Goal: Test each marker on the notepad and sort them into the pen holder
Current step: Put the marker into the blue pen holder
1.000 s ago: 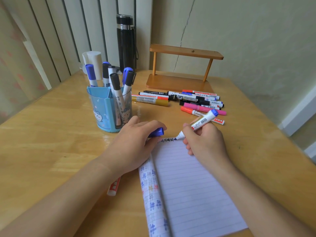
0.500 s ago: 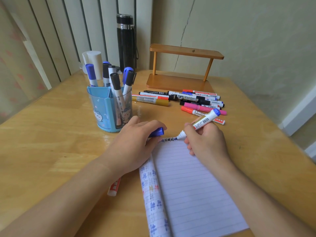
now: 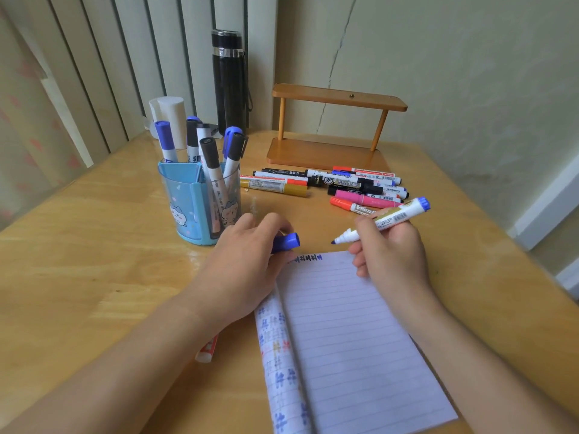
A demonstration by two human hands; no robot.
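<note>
My right hand [image 3: 390, 250] grips an uncapped white marker with a blue end [image 3: 388, 219], its tip raised just above the top edge of the lined notepad [image 3: 351, 343]. Blue scribbles mark the notepad's top line. My left hand [image 3: 242, 267] rests at the notepad's upper left corner and holds the blue cap [image 3: 286, 242]. The light blue pen holder [image 3: 200, 205] stands left of my left hand with several markers upright in it. A pile of loose markers [image 3: 338, 187] lies on the table beyond my hands.
A wooden two-tier stand [image 3: 332, 130] sits behind the marker pile. A black flask [image 3: 230, 79] and a white cylinder [image 3: 170, 120] stand at the back by the blinds. A red-and-white marker [image 3: 207, 350] lies partly under my left forearm. The wooden table's [image 3: 94, 245] edge runs along the right.
My right hand has lifted the marker tip off the notepad and drawn it slightly right and up. The left hand with the cap has stayed in place.
</note>
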